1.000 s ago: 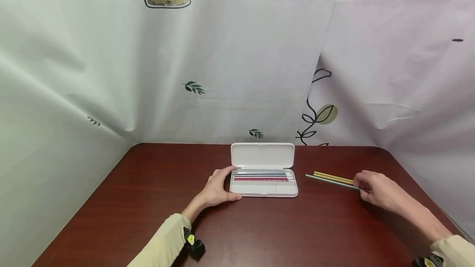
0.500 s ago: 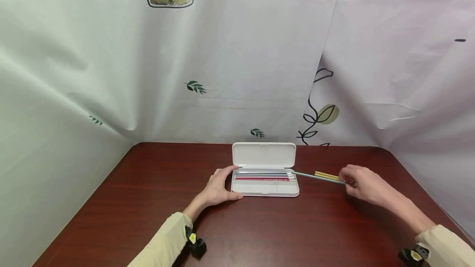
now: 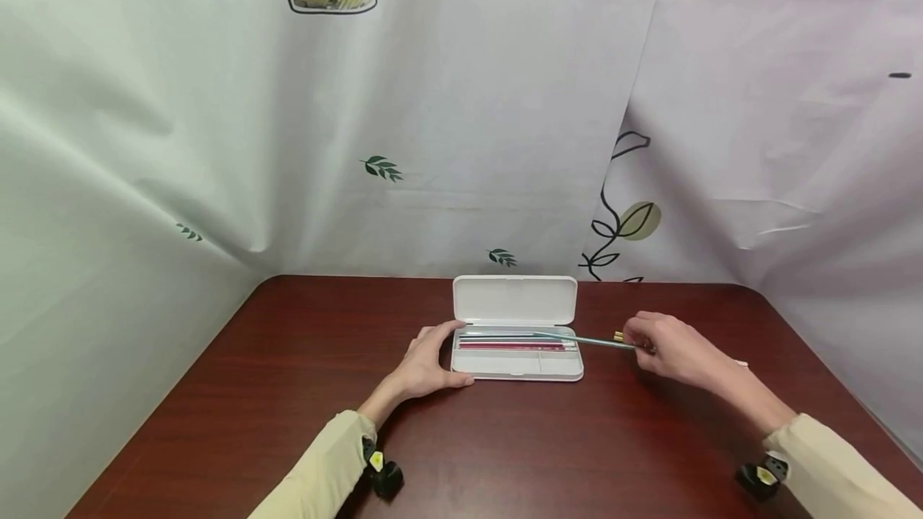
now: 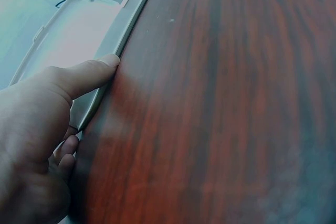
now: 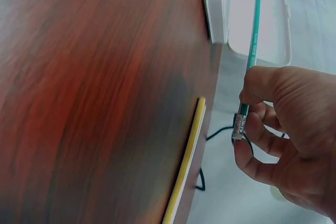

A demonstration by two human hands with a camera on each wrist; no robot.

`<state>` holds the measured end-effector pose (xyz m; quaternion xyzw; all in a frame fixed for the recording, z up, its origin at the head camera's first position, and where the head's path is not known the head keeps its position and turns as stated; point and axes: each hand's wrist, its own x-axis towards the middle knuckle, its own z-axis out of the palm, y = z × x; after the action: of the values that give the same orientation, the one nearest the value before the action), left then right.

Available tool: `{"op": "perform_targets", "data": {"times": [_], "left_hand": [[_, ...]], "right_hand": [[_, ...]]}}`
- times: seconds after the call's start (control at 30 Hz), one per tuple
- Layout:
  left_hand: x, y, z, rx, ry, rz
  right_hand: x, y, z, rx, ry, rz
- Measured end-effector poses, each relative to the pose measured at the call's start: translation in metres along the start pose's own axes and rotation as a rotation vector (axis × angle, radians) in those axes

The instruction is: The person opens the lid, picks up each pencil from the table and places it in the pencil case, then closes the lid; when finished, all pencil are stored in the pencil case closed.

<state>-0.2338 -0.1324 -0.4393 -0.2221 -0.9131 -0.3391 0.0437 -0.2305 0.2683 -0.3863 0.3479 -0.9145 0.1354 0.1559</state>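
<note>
Green pencil (image 3: 587,340), pinched near its eraser end in the right hand (image 3: 667,351), held low and slanting, tip out over the open tray of the white pencil case (image 3: 515,365) near its right edge. Seen from the right wrist, eraser and ferrule tucked between thumb and fingertips (image 5: 247,153), shaft (image 5: 253,30) pointing across the case. Grip there clenched on the pencil alone, not touching the surface.

Case set near the far middle of the dark red surface (image 3: 562,447), lid (image 3: 515,300) stood up at the back edge, several pencils (image 3: 508,341) already lying lengthwise in the tray. Left hand (image 3: 425,363) curled round the case's left end, thumb (image 4: 84,77) pressed flat along the front rim, fingers bent round the far side; grasping the case.

Yellow pencils (image 5: 186,166) lay on the surface just beside the right hand, mostly hidden behind it in the head view. Broad bare wood in front of the case and to both sides; printed curtain (image 3: 461,118) close behind the back edge.
</note>
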Motion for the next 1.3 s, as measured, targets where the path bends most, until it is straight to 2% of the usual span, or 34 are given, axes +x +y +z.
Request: {"op": "perform_targets", "data": {"times": [0.43, 0.97, 1.3], "left_hand": [[0.0, 0.0, 0.0, 0.002, 0.002, -0.003], [-0.001, 0.0, 0.001, -0.001, 0.0, -0.009], [0.0, 0.0, 0.001, 0.008, 0.0, -0.007]], "right_hand": [[0.027, -0.013, 0.013, 0.014, -0.06, 0.007], [0.05, -0.029, 0.028, 0.042, -0.081, -0.003], [0.062, -0.037, 0.039, 0.052, -0.075, -0.06]]}}
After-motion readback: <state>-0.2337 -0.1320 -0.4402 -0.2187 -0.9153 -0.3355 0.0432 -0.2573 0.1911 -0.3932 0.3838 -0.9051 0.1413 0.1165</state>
